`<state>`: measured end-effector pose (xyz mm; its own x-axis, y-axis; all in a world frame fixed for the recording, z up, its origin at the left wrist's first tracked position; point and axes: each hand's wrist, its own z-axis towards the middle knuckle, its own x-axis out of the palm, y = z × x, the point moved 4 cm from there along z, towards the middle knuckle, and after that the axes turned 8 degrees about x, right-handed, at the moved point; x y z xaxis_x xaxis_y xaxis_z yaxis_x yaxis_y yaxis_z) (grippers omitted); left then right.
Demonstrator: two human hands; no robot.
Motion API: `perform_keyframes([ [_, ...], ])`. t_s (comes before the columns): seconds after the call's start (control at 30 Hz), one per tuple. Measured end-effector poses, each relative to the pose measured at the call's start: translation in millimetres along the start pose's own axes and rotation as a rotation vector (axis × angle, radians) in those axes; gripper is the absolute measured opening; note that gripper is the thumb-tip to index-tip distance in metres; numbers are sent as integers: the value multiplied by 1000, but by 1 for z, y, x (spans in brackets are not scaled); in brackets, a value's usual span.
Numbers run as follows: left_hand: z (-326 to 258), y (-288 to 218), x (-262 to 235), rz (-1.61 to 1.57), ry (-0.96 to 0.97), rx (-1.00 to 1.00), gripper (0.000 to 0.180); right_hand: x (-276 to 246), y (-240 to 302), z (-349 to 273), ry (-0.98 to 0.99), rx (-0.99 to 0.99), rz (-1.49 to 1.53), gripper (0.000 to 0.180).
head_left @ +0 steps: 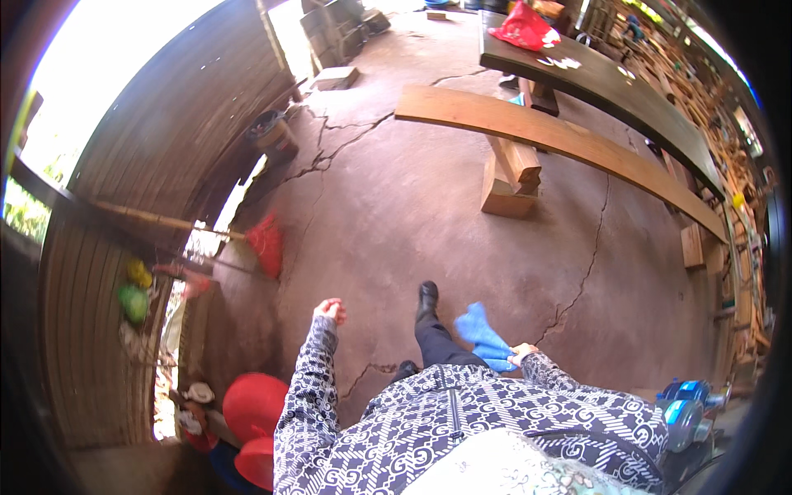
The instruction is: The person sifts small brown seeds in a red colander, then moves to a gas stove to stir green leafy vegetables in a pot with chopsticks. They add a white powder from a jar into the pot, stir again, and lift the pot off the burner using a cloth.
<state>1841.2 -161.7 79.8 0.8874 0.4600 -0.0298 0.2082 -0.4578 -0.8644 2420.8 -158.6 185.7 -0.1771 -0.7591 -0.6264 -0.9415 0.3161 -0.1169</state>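
My right hand (521,355) hangs by my hip and grips a bunched blue cloth (485,336) that sticks out toward the floor ahead. My left hand (330,310) swings out in front on the left, curled into a loose fist with nothing in it. Both arms wear a dark sleeve with a white pattern. One leg in black trousers steps forward with a black shoe (426,295) on the cracked concrete floor (396,206).
A long wooden bench (569,140) on block legs crosses ahead, with a dark table (610,82) behind it carrying a red bag (525,30). A red broom (266,244) leans at the left wall. Red round objects (252,404) sit at lower left, a blue machine (685,408) at lower right.
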Motion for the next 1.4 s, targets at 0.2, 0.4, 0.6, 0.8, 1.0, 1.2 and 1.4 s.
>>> perform_keyframes([
  [0.2,69,-72,31,-66,105,198,19,7,17,41,141,77,-92,47],
  [0.4,72,5,-14,58,125,10,22,-82,101,125,153,43,-224,46],
  [0.6,-22,43,-56,-2,-90,-222,17,-173,174,151,-113,-25,2,28],
  [0.8,118,-3,-81,116,-29,-284,17,-256,287,217,-199,-83,-45,37],
  [1.0,364,-122,-97,190,105,-70,17,-263,405,248,5,74,-21,38],
  [1.2,639,-351,-73,-26,344,305,19,-206,444,245,167,-19,165,35],
  [1.4,744,-464,50,-80,330,479,15,-161,492,318,362,-236,-5,43],
])
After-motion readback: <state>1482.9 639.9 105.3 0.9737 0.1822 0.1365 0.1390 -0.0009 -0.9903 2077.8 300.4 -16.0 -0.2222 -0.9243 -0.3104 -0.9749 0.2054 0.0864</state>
